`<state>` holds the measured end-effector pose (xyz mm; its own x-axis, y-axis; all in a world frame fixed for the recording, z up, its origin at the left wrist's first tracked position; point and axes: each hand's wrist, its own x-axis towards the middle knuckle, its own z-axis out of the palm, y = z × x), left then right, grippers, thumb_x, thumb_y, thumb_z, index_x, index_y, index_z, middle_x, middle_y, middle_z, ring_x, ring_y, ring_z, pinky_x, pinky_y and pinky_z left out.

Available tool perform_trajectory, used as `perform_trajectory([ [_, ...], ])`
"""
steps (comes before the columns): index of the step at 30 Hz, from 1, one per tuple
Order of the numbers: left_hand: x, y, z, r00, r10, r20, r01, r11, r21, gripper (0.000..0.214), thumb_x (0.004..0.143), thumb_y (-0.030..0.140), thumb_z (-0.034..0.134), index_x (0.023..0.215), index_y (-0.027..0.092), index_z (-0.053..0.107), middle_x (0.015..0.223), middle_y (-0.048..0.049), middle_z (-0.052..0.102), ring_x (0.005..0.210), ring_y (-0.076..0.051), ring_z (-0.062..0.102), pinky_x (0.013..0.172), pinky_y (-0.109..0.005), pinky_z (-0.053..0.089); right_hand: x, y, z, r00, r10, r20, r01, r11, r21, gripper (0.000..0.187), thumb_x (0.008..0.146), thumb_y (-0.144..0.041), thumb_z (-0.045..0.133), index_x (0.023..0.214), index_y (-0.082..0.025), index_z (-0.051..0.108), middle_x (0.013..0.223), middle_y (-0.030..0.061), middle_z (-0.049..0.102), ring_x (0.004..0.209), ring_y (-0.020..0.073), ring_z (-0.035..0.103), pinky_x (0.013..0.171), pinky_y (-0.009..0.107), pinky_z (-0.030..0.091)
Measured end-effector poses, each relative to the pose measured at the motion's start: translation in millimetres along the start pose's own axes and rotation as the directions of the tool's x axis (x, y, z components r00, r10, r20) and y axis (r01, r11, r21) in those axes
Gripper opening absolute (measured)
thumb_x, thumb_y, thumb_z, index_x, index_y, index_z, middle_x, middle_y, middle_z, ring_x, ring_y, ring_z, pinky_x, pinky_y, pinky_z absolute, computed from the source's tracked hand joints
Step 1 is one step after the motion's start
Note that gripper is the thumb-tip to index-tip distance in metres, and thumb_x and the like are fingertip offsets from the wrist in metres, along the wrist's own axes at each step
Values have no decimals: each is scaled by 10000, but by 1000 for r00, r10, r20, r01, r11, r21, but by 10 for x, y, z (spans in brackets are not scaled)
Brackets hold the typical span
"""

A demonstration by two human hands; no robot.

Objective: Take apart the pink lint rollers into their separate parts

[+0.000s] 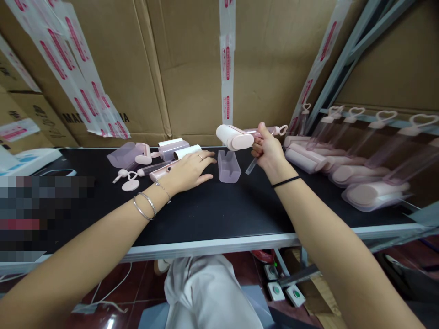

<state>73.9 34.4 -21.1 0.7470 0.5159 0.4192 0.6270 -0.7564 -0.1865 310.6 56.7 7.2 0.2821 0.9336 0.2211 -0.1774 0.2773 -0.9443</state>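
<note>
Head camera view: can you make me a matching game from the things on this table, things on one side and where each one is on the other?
Things:
1 lint roller
2 clear cover
3 row of rollers
4 pink handle

Places:
A touching the left hand
B along the right end of the black table
C gripped in the right hand
D standing between the two hands

Pairs: 1-C; 2-D; 3-B; 4-A
</note>
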Motion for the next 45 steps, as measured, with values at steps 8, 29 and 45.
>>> perform_trajectory([
  [8, 41, 189, 104, 990, 135, 30, -135, 991, -2, 643, 912, 276, 568, 1466, 128, 279, 1540, -168, 369, 1448, -266, 306, 1145, -421, 316, 34, 38, 2, 984, 14, -178, 1, 996, 86, 495, 797, -685, 579, 717, -229, 406, 586, -41, 602, 311, 35, 231, 311, 234, 212],
  [29, -100, -527, 137, 959, -200, 199, 134, 944, 303, 472, 756, 3, 430, 1139, 193, 631, 1276, -108, 650, 1259, -265, 542, 981, -444, 414, -31, 22, 30, 989, 12, -149, 13, 986, 167, 457, 778, -600, 668, 737, -222, 414, 629, -56, 580, 326, 16, 255, 295, 205, 199],
  [45, -261, -366, -375, 820, -539, 195, 400, 782, 479, 348, 881, 77, 394, 1102, 126, 658, 1216, -163, 657, 1297, -347, 466, 1029, -538, 355, -106, -104, 79, 984, 149, -100, -121, 963, 242, 309, 987, -284, 455, 698, -192, 395, 537, -82, 489, 299, -2, 218, 300, 158, 169],
])
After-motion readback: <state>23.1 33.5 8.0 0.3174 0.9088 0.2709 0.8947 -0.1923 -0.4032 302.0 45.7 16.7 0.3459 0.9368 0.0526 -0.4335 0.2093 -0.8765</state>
